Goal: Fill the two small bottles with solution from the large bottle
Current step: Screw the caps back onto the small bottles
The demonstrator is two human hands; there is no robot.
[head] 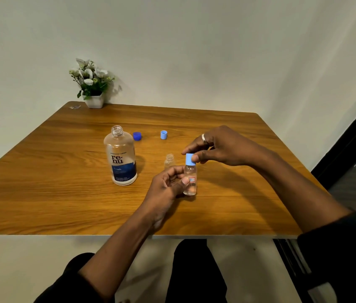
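Note:
The large clear bottle (121, 157) with a blue label stands uncapped on the wooden table (63, 193). Its dark blue cap (137, 136) lies behind it. My left hand (168, 184) grips a small clear bottle (190, 180) that stands on the table. My right hand (218, 147) pinches the light blue cap (190, 159) sitting on that bottle's neck. A second small bottle (169, 160) stands uncapped just behind my left hand. Its light blue cap (164, 134) lies farther back.
A white pot of artificial flowers (93, 86) stands at the table's far left corner against the wall. A small clear scrap (74, 107) lies beside it. The table's near edge runs above my lap.

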